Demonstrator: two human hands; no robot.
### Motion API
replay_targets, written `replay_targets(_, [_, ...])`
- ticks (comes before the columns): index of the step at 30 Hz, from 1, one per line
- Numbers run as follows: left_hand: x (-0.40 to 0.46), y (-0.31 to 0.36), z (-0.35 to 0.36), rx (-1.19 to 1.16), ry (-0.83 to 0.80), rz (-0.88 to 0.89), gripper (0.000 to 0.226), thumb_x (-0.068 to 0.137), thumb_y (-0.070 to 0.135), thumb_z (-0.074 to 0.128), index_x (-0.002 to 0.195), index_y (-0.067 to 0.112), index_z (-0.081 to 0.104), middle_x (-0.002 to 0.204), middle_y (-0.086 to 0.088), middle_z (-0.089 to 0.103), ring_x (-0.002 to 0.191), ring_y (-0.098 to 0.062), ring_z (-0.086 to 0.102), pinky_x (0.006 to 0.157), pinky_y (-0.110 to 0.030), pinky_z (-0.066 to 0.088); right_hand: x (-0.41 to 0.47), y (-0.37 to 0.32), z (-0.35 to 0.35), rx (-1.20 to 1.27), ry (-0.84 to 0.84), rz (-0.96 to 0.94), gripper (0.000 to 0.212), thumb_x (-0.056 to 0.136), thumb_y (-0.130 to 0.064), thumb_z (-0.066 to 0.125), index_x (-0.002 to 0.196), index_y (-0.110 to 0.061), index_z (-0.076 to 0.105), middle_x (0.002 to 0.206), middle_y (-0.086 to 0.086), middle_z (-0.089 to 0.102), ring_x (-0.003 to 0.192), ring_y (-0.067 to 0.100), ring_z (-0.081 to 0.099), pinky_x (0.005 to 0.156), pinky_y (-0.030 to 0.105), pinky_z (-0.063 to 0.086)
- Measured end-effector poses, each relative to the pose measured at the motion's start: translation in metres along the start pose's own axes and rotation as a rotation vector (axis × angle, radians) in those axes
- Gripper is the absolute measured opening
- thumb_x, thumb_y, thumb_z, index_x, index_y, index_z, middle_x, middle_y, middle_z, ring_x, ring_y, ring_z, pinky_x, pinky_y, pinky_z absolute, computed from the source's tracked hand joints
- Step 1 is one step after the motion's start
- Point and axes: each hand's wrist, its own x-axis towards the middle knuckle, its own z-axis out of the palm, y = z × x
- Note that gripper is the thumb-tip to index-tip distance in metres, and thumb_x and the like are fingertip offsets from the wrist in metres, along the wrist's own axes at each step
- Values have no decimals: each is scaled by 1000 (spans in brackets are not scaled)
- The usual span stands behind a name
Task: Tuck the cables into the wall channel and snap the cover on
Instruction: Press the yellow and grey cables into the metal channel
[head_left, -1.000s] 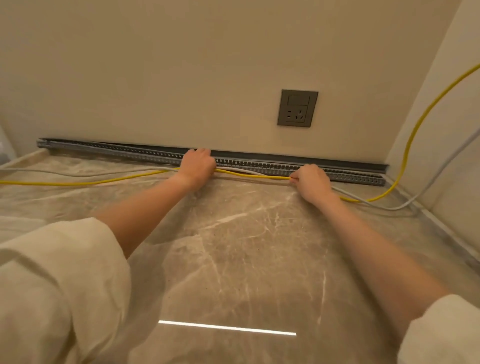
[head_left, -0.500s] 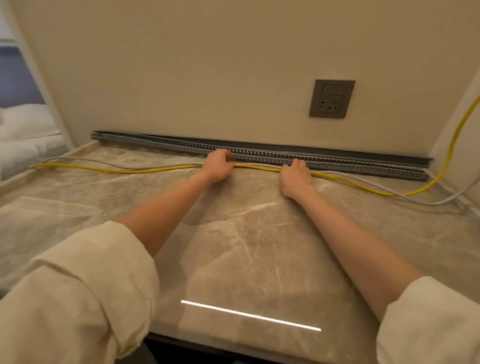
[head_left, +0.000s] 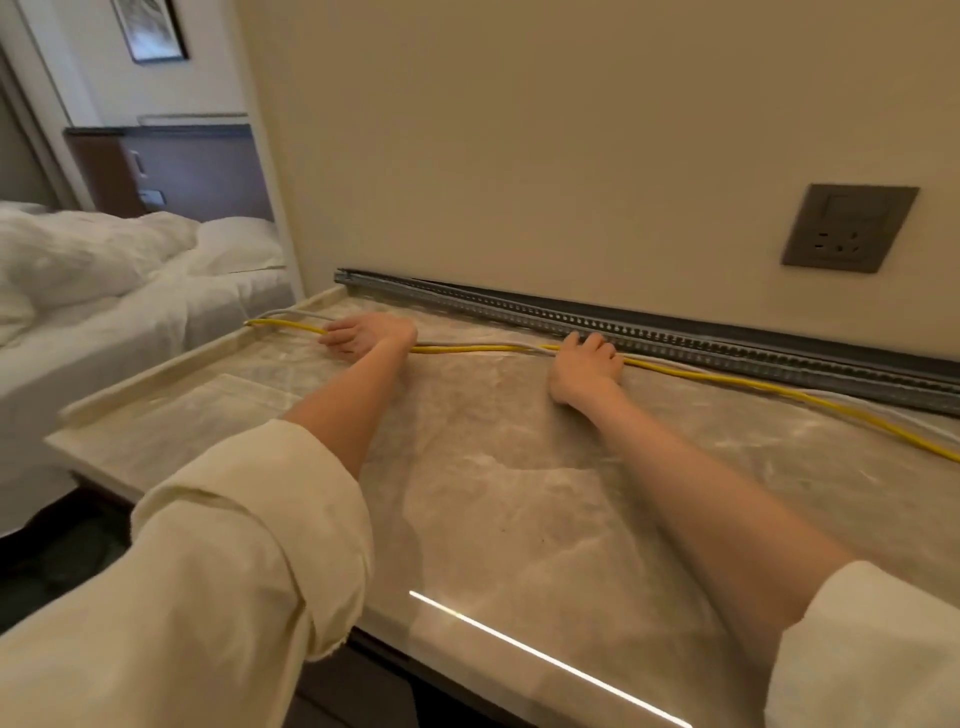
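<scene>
A grey slotted wall channel (head_left: 675, 338) runs along the foot of the beige wall, its top uncovered. A yellow cable (head_left: 727, 382) and a grey cable (head_left: 291, 313) lie side by side on the marble counter (head_left: 519, 493) in front of it. My left hand (head_left: 366, 335) rests on both cables near the counter's left end, fingers stretched out to the left. My right hand (head_left: 587, 361) lies over the cables further right, fingers curled down onto them close to the channel. No cover is plainly visible.
A grey wall socket (head_left: 849, 226) sits above the channel at right. Left of the counter's raised edge is a bed (head_left: 104, 291) with white bedding. A bright light strip reflects near the counter's front edge.
My left hand has slid left along the cables toward the counter's end. The right hand has stayed on the cables by the channel. The view has turned left, showing the bed.
</scene>
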Motion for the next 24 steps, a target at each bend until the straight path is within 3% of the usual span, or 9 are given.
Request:
replay_targets(3, [19,-3,-4,77,-103,121,92,86,27,57,140,-18,-3,153,-33,2,144,-35,12,113,-36,30,16,-10,1,-45,40,-44,55,93,-18,45,143,-4,28,145,25,28,131,42,32,105,46,32])
replay_targets(8, [43,1,11,68,-158,228,95,84,27,59,142,-15,-4,152,-23,15,136,-31,35,107,-36,39,46,-9,2,-98,85,-135,35,92,-6,45,127,-2,45,134,25,36,122,41,38,97,44,40])
replay_targets(12, [61,13,28,134,-253,333,83,92,30,47,146,-5,-4,157,-17,14,140,-34,28,115,-42,27,54,-7,9,-106,161,-173,32,90,-1,49,122,-1,43,128,25,38,115,40,42,88,42,46])
replay_targets(16, [76,23,42,238,-269,417,62,98,34,35,146,1,14,152,-17,29,138,-34,31,114,-45,28,58,-8,14,-134,213,-177,34,90,-2,49,124,-1,43,129,25,40,116,40,43,86,41,48])
replay_targets(19, [78,23,47,370,-252,458,58,100,35,27,148,6,12,155,-14,23,141,-33,25,116,-45,20,59,-10,16,-153,233,-177,33,92,-4,46,124,-1,44,129,24,41,116,39,45,84,40,48])
replay_targets(24, [59,22,44,455,-267,467,60,96,29,35,146,1,16,153,-16,27,140,-33,28,116,-45,24,52,-5,13,-100,260,-235,32,92,1,42,124,1,42,127,22,42,115,36,46,84,40,49])
